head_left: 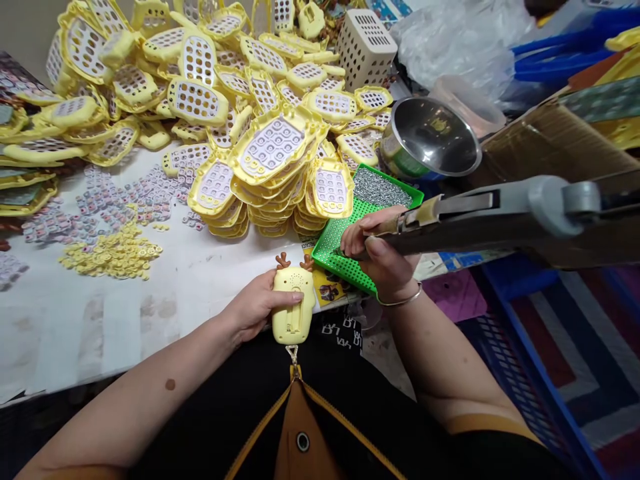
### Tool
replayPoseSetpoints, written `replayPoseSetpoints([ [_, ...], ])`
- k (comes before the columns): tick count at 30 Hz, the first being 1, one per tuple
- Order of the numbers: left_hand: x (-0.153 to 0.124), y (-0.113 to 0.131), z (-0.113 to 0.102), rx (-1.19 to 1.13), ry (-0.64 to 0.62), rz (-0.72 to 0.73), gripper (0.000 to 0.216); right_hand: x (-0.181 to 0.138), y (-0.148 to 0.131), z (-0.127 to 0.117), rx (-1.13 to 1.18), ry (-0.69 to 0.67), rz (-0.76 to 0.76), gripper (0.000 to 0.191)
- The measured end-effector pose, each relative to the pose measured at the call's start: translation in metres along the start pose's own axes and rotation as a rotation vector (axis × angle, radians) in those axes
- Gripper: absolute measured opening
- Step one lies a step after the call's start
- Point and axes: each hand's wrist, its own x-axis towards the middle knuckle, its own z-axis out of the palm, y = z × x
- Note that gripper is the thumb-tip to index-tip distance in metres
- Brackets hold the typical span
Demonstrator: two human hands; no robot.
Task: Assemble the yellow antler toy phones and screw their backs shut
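Observation:
My left hand (pixel 250 303) grips a pale yellow toy phone (pixel 289 321) with small brown antlers. Its back faces up, with an open battery slot and screw holes, and my thumb presses on the slot. My right hand (pixel 393 270) is wrapped round the front end of a long grey power screwdriver (pixel 475 207), which comes in from the right. The fingers are over a green perforated tray (pixel 357 272), and the tool partly hides them. Silvery screws (pixel 383 188) fill the tray's far end.
Stacked yellow shells (pixel 275 150) with keypads stand ahead, before a big heap of shells (pixel 195 60). Loose yellow buttons (pixel 113 253) and pale keypads (pixel 100 207) lie left. A metal bowl (pixel 435 137), beige basket (pixel 367 50) and cardboard box (pixel 550 140) are beyond the tray.

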Motion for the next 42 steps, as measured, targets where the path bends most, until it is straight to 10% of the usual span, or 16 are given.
replayPoseSetpoints([
  [10,-0.003,-0.013,0.006,-0.034,0.019,0.127,0.038,-0.009,-0.050,0.046,0.157,-0.094,-0.086,0.017],
  [32,0.002,-0.017,0.004,0.041,0.028,0.198,0.024,-0.016,-0.011,0.069,0.275,-0.410,0.034,0.017],
  [42,-0.006,-0.012,0.006,0.101,0.045,0.151,0.025,-0.020,-0.031,0.064,0.163,-0.301,-0.062,0.019],
])
